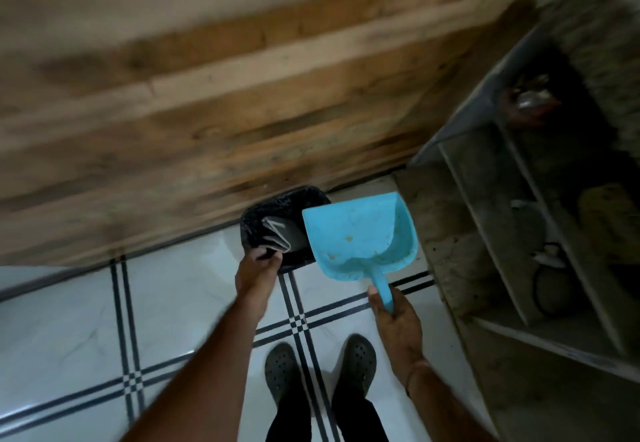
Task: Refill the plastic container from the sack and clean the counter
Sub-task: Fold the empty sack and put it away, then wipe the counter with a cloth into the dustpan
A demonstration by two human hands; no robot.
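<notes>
Dustpan (356,233) handle clenched in right hand (398,320); left hand (254,272) clutches bin (250,220) rim.

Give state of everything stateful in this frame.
Blue plastic dustpan: held by handle, near bin's right side, few specks inside.
Small black open-topped bin: held at near rim, grey folded sheet inside.
Left hand: grips bin rim.
Right hand: grips dustpan handle.

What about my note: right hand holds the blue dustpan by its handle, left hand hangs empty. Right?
Not quite. The head view shows the left hand gripping the near rim of the black bin; the right hand does hold the blue dustpan by its handle.
</notes>
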